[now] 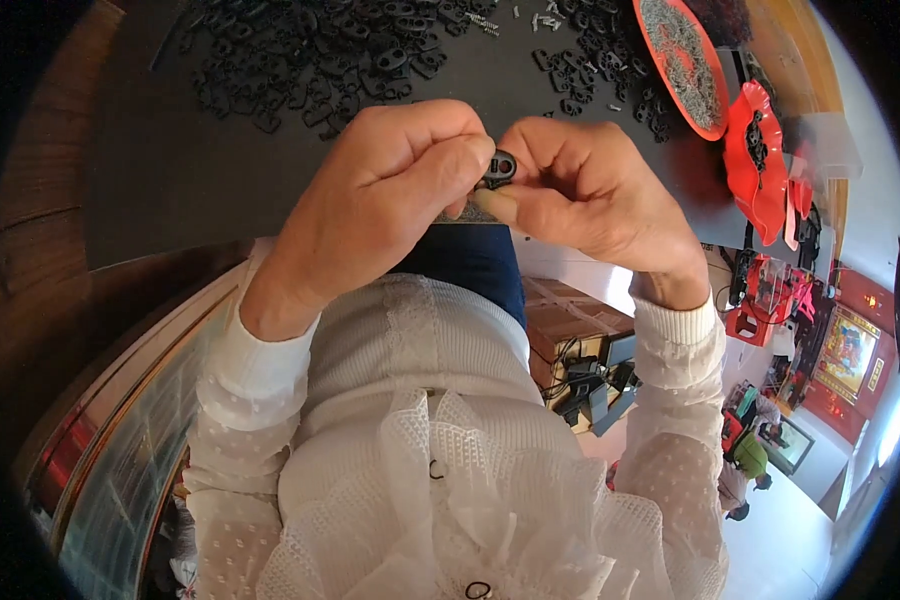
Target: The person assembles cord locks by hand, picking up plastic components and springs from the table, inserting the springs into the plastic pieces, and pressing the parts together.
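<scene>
I see: small black oval plastic piece, upper centre of frame | right hand: pinching it between thumb and finger | left hand: curled against its left side, grip hidden, can't tell | I'd steady both wrists, apply pressure evenly.

A brown cardboard box with strips of clear tape sits right of the middle, and just beneath it in the view a pale open box is filled with dark objects and cables. Farther right stands a red plastic crate. Toward the right rim, a gold-framed picture hangs against a red panel; below it are a dark-framed panel and a person in a green top, near other people too small to make out. At lower left, glass panes run along a brown frame.
</scene>
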`<state>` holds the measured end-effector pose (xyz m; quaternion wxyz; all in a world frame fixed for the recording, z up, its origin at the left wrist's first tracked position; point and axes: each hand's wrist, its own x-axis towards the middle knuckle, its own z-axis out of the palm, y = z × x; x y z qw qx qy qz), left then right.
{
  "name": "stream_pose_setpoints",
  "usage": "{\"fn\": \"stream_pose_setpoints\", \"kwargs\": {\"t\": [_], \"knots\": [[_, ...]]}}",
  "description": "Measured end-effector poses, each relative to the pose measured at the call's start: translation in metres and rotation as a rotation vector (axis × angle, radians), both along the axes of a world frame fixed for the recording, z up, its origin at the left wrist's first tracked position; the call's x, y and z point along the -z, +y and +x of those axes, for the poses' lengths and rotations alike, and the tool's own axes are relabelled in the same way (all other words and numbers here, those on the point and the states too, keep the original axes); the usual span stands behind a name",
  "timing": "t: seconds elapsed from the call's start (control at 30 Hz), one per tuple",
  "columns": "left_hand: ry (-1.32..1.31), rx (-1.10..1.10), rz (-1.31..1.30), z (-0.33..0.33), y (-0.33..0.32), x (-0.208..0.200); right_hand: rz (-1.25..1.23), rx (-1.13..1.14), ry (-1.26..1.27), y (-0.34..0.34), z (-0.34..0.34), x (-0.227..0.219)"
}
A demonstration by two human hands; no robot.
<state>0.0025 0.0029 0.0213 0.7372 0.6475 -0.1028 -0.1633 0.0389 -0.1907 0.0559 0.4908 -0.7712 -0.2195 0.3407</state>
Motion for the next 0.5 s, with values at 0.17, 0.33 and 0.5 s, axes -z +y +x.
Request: {"fn": "stream_pose_setpoints", "kwargs": {"t": [0.17,0.33,0.5], "knots": [[0.028,-0.032,-0.012,-0.0001,0.0000,-0.0001,0.048,0.080,-0.023,0.0017,-0.0031,0.0018],[0.006,-0.024,-0.009,-0.0009,-0.0009,0.0023,0.126,0.069,0.137,0.0003,-0.0027,0.0016],[-0.004,-0.028,-0.035,-0.0008,-0.0015,0.0017,0.110,-0.015,0.086,-0.0014,0.0004,0.0043]]}}
